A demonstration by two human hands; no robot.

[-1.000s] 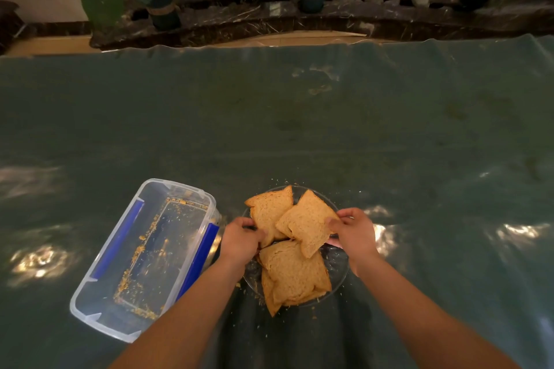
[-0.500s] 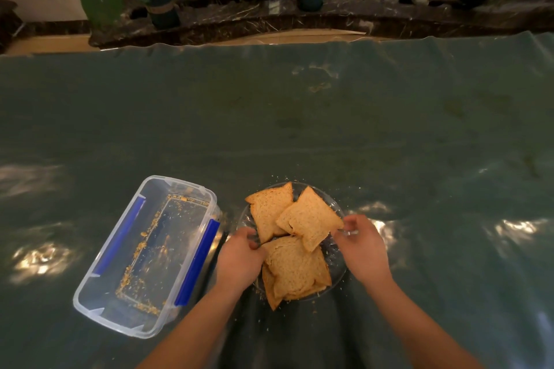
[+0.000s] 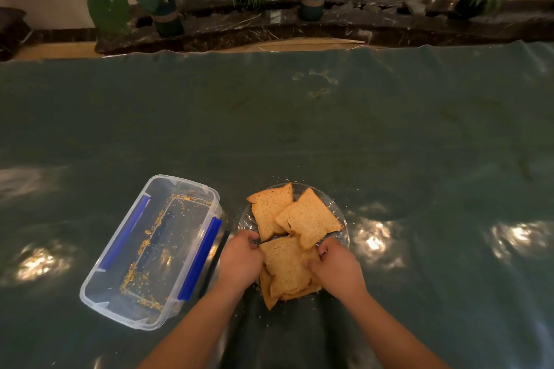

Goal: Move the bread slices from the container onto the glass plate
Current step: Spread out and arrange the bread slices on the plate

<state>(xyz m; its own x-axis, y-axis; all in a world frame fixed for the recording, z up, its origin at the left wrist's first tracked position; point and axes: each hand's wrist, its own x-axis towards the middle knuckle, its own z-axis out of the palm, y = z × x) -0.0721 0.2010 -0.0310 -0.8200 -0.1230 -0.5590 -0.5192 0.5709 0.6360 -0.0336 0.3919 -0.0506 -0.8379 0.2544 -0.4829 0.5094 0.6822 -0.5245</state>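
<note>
A round glass plate (image 3: 340, 211) sits on the table in front of me. Two brown bread slices lie on its far half, one on the left (image 3: 269, 208) and one overlapping it on the right (image 3: 310, 219). A stack of bread slices (image 3: 284, 271) fills the near half and hangs over the rim. My left hand (image 3: 239, 260) is curled against the stack's left edge. My right hand (image 3: 337, 271) grips its right side, thumb lying on the top slice. The clear plastic container (image 3: 150, 252) with blue clips stands to the left and holds only crumbs.
The table has a dark green, shiny plastic cover (image 3: 299, 129) with bright light reflections. Crumbs are scattered around the plate. Beyond the far edge runs a dark marble ledge (image 3: 269, 27) carrying several potted plants.
Both hands have slid from the plate's sides toward me and inward, closing on the near stack of slices. The plate, far slices and container have stayed put.
</note>
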